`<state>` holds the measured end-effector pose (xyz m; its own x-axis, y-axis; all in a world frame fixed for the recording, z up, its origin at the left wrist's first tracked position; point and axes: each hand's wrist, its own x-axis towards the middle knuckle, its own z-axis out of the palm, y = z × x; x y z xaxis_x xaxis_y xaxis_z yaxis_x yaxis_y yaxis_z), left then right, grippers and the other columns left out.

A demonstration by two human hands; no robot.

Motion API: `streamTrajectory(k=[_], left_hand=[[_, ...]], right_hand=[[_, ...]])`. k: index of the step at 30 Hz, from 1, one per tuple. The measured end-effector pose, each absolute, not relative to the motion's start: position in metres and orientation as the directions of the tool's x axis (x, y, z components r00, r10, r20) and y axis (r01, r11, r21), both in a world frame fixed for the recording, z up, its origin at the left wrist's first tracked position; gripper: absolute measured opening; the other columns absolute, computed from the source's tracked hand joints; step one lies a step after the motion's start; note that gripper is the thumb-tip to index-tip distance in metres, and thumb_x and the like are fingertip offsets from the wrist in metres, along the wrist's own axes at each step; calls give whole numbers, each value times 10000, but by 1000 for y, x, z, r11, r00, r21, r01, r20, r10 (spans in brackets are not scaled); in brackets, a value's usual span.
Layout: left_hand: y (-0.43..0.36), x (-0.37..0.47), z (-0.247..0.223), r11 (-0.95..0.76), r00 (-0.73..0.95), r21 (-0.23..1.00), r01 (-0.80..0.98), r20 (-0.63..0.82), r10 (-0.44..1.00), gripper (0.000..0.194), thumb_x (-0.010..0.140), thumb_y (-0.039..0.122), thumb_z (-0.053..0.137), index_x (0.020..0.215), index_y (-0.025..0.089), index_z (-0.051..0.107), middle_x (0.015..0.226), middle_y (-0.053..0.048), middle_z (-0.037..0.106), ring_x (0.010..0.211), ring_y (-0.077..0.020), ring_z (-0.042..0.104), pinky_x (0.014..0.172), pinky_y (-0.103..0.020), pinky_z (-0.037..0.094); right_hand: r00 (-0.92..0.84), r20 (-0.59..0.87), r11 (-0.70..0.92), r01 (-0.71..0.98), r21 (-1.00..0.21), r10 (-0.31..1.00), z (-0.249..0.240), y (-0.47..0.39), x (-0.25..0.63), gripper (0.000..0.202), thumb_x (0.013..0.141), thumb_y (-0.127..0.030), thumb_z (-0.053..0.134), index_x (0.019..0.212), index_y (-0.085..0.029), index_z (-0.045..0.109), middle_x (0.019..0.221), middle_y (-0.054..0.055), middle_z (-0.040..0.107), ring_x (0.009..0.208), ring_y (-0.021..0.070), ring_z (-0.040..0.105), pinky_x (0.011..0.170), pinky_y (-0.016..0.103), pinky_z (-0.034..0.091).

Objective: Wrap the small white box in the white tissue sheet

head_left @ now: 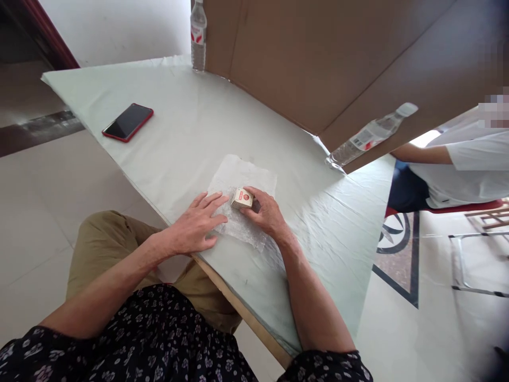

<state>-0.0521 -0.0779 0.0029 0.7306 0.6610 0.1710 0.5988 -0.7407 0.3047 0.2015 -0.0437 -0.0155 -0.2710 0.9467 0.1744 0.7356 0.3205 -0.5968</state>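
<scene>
A small cream-coloured box (242, 198) with red print sits over a sheet of bubble wrap (242, 171) on the cloth-covered table. My right hand (265, 210) grips the box from its right side, thumb and fingers around it. Spread flat, my left hand (199, 223) lies on the near left edge of the bubble wrap, its fingers apart and holding nothing. A narrow gap separates its fingertips from the box.
A phone in a red case (128, 122) lies at the table's left. Beyond the wrap stands a brown cardboard panel (278, 58), with a water bottle (198, 37) at its left and another bottle (369, 137) at its right. A person in a white shirt (473, 143) sits behind it.
</scene>
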Motion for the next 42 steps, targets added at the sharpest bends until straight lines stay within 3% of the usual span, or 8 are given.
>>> streamTrajectory(k=[6, 10, 13, 17, 21, 25, 32, 42], left_hand=[[-71, -38, -1, -733, 672, 307, 607, 296, 679, 203, 878, 119, 530, 853, 181, 721, 1479, -155, 569, 1409, -335, 499, 1197, -573, 366], [-62, -29, 6, -608, 495, 517, 602, 356, 792, 156, 865, 176, 540, 852, 199, 694, 1370, -123, 655, 1242, -287, 621, 1067, -492, 501], [-48, -19, 14, -454, 382, 705, 545, 274, 883, 107, 831, 207, 548, 804, 200, 652, 1279, -103, 703, 1107, -252, 677, 890, -388, 571], [-29, -5, 19, -254, 270, 842, 477, 134, 953, 102, 804, 269, 572, 750, 199, 623, 1135, -79, 757, 1021, -239, 691, 824, -346, 553], [-19, -1, 16, -157, 226, 874, 460, 56, 972, 131, 780, 301, 568, 731, 195, 626, 1000, -67, 771, 1004, -245, 685, 878, -367, 534], [-19, -7, 17, -166, 283, 873, 458, 34, 959, 167, 742, 329, 581, 804, 195, 660, 1008, -56, 760, 948, -238, 672, 817, -354, 531], [-17, -3, 13, -190, 322, 890, 415, 52, 945, 270, 765, 448, 663, 855, 194, 669, 1160, -80, 743, 984, -239, 664, 826, -344, 513], [-20, 2, 3, -145, 272, 946, 289, 64, 960, 167, 747, 341, 651, 754, 175, 668, 916, -45, 765, 812, -169, 644, 739, -289, 478]], right_hand=[[-282, 149, 315, 748, -585, 948, -14, -45, 200, 602, 812, -305, 684, 1402, -258, 569, 1415, 104, 653, 1247, 327, 631, 1082, 528, 464], [-281, 70, 242, 641, -728, 957, -1, -46, 209, 651, 900, -418, 599, 1515, -265, 448, 1481, 129, 587, 1232, 309, 652, 1059, 517, 500], [-260, 33, 174, 543, -821, 965, 18, -49, 222, 588, 960, -553, 499, 1478, -275, 494, 1503, 130, 562, 1292, 306, 620, 1067, 513, 500], [-258, 43, 196, 603, -773, 965, 39, -57, 230, 635, 826, -641, 674, 1351, -290, 610, 1458, 95, 601, 1345, 319, 567, 1125, 529, 439], [-181, 118, 208, 641, -739, 976, 36, -57, 221, 401, 776, -491, 752, 1098, -257, 699, 1338, 95, 681, 1269, 306, 618, 1053, 481, 485], [-68, 149, 163, 515, -841, 987, 18, -50, 209, 165, 813, -383, 670, 764, -225, 659, 1152, 85, 748, 1121, 259, 687, 1015, 434, 488], [-6, 72, 70, 352, -934, 997, 3, -45, 204, 192, 782, -382, 679, 711, -215, 618, 990, 67, 754, 838, 185, 673, 807, 346, 512], [-2, 61, 59, 306, -950, 998, 1, -49, 199, 211, 767, -392, 717, 707, -215, 619, 840, 29, 717, 705, 147, 596, 694, 306, 463]])
